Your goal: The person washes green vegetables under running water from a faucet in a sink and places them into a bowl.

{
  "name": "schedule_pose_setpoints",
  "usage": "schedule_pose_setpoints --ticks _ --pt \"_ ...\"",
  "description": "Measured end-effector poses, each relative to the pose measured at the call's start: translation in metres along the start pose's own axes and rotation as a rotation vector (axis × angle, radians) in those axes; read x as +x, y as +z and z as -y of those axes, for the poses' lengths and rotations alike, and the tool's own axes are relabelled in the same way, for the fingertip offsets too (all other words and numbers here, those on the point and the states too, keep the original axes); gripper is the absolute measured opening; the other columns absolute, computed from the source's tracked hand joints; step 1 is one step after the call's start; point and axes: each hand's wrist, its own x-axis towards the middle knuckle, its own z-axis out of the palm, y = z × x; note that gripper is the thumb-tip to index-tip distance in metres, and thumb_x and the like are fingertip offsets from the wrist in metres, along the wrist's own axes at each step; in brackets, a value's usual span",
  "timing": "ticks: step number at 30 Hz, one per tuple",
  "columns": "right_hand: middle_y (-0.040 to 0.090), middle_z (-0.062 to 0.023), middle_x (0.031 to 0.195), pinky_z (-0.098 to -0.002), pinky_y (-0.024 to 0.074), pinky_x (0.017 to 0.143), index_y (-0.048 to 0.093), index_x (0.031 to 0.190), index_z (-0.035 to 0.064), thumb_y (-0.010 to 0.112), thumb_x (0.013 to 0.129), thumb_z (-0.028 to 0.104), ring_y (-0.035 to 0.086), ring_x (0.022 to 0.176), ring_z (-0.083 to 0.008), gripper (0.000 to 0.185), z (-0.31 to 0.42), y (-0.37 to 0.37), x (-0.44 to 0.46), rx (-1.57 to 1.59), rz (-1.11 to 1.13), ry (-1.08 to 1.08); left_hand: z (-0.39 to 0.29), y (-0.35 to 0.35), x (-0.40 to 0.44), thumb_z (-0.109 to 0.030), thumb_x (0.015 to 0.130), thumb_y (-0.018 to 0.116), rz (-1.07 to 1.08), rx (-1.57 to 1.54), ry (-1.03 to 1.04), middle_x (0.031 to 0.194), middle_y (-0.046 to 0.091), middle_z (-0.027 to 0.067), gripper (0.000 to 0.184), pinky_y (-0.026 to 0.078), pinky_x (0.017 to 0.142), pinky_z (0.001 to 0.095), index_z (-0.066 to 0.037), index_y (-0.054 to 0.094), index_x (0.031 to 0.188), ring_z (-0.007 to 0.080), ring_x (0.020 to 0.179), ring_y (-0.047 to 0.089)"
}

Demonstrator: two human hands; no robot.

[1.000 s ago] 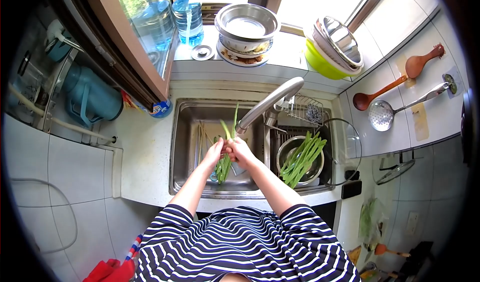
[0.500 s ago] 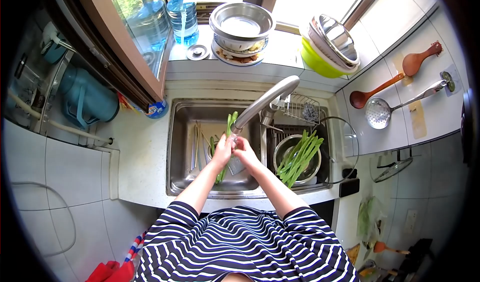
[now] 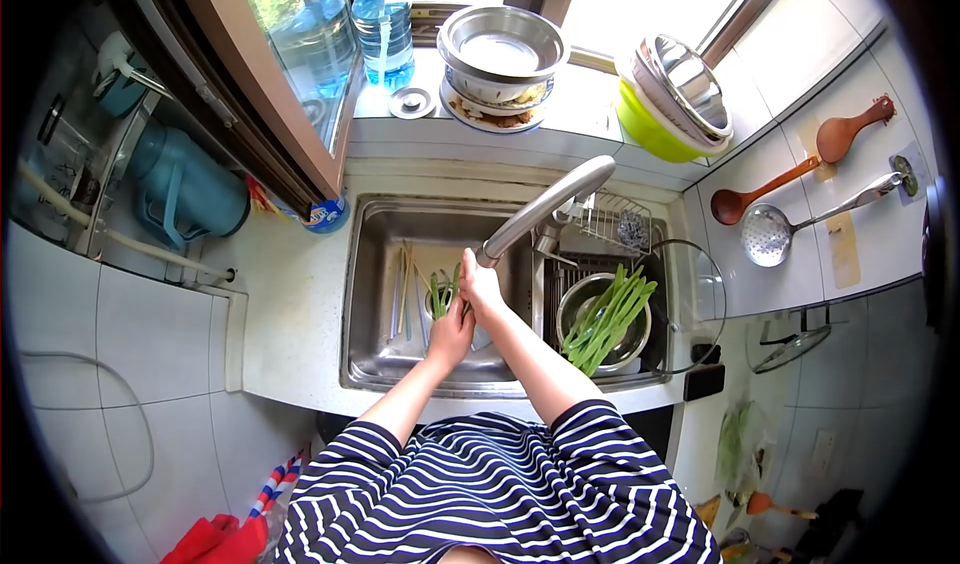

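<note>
In the left basin of the steel sink [image 3: 375,359], my left hand [image 3: 453,334] is closed round some green vegetable stalks [image 3: 442,292], whose tips stick up past my fingers. My right hand [image 3: 482,289] is directly below the spout of the faucet [image 3: 548,204], close against my left hand. Its fingers are mostly turned away, so its grip is hidden. More long green stalks [image 3: 608,322] lie heaped across a metal bowl [image 3: 642,339] in the right basin. Several thin sticks [image 3: 404,289] lie in the left basin beside my left hand.
A wire rack [image 3: 605,219] holding a steel scourer [image 3: 632,229] is behind the right basin. A glass lid [image 3: 712,284] leans at its right side. Stacked bowls [image 3: 503,44], a green basin [image 3: 650,129] and a water bottle [image 3: 384,39] line the sill. Ladles [image 3: 735,204] hang on the right wall.
My left hand has moved down and towards me. My right hand has risen under the spout. The long stalk that stood upright between my hands no longer shows there. The view has shifted slightly.
</note>
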Motion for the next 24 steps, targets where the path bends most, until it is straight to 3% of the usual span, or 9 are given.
schedule_pose_setpoints --ticks 4,7,10,13,15,16,18,19,24 --pt "0.039 0.0021 0.055 -0.0233 0.0297 0.043 0.048 0.081 0.0072 0.047 0.088 0.033 0.035 0.047 -0.0092 0.027 -0.004 -0.008 -0.004 0.215 0.213 -0.065 -0.002 -0.005 -0.003 -0.034 0.087 0.045 -0.058 0.008 -0.026 0.071 0.057 0.0213 0.029 0.041 0.056 0.0470 -0.007 0.049 0.096 0.0414 0.069 0.055" --pt "0.040 0.0001 0.059 -0.0247 0.0354 0.049 0.048 0.089 0.0045 0.050 0.088 0.026 0.038 0.051 -0.0109 0.022 -0.009 -0.015 0.006 0.339 0.271 -0.054 0.013 -0.010 0.002 -0.031 0.088 0.046 0.094 0.003 -0.126 0.079 0.058 0.0179 0.030 0.043 0.063 0.0352 -0.004 0.052 0.101 0.0288 0.071 0.058" --pt "0.042 -0.0014 0.061 -0.0249 0.0366 0.052 0.048 0.092 0.0032 0.049 0.089 0.023 0.038 0.053 -0.0116 0.020 0.000 -0.018 0.002 0.378 0.267 -0.009 0.013 -0.006 0.006 -0.030 0.089 0.047 0.059 -0.061 -0.060 0.074 0.057 0.0144 0.028 0.042 0.062 0.0315 -0.002 0.052 0.095 0.0222 0.066 0.055" --pt "0.045 -0.0027 0.064 -0.0252 0.0404 0.056 0.048 0.093 0.0025 0.048 0.089 0.022 0.043 0.056 -0.0124 0.020 0.007 -0.019 0.000 0.350 0.243 -0.030 0.008 -0.006 0.008 -0.030 0.089 0.048 0.058 -0.097 -0.074 0.073 0.058 0.0137 0.028 0.042 0.062 0.0312 -0.003 0.053 0.096 0.0228 0.067 0.056" --pt "0.048 -0.0040 0.067 -0.0260 0.0435 0.060 0.046 0.098 0.0017 0.048 0.089 0.020 0.048 0.060 -0.0134 0.020 0.010 -0.020 -0.002 0.344 0.217 -0.050 0.002 -0.006 0.012 -0.034 0.087 0.047 -0.003 -0.085 -0.074 0.071 0.057 0.0172 0.030 0.041 0.058 0.0388 -0.005 0.052 0.093 0.0330 0.068 0.056" --pt "0.049 -0.0044 0.069 -0.0266 0.0444 0.062 0.044 0.101 0.0015 0.047 0.089 0.019 0.050 0.062 -0.0140 0.021 0.005 -0.019 0.001 0.286 0.199 -0.159 -0.002 -0.005 0.015 -0.037 0.086 0.047 -0.034 -0.080 -0.073 0.070 0.057 0.0190 0.031 0.041 0.056 0.0426 -0.007 0.052 0.091 0.0380 0.068 0.056" --pt "0.051 -0.0054 0.073 -0.0278 0.0461 0.065 0.041 0.107 0.0011 0.047 0.089 0.017 0.054 0.067 -0.0152 0.025 -0.006 -0.013 0.003 0.165 0.160 -0.376 -0.013 -0.011 0.018 -0.037 0.086 0.048 -0.025 0.014 -0.054 0.072 0.057 0.0188 0.031 0.042 0.057 0.0424 -0.007 0.052 0.093 0.0377 0.070 0.056" --pt "0.052 -0.0059 0.078 -0.0287 0.0466 0.065 0.035 0.114 0.0023 0.046 0.089 0.014 0.055 0.070 -0.0156 0.029 -0.006 -0.015 0.003 0.145 0.160 -0.347 -0.018 -0.014 0.019 -0.037 0.086 0.048 -0.021 0.062 -0.044 0.073 0.058 0.0186 0.032 0.042 0.058 0.0423 -0.007 0.052 0.094 0.0376 0.071 0.056" --pt "0.047 -0.0024 0.067 -0.0265 0.0412 0.051 0.043 0.099 0.0049 0.044 0.090 0.015 0.046 0.055 -0.0114 0.014 -0.008 -0.016 0.011 0.221 0.190 -0.266 -0.010 -0.011 0.014 -0.037 0.085 0.048 -0.046 -0.003 0.069 0.082 0.059 0.0193 0.034 0.043 0.062 0.0426 -0.007 0.050 0.099 0.0378 0.077 0.056"
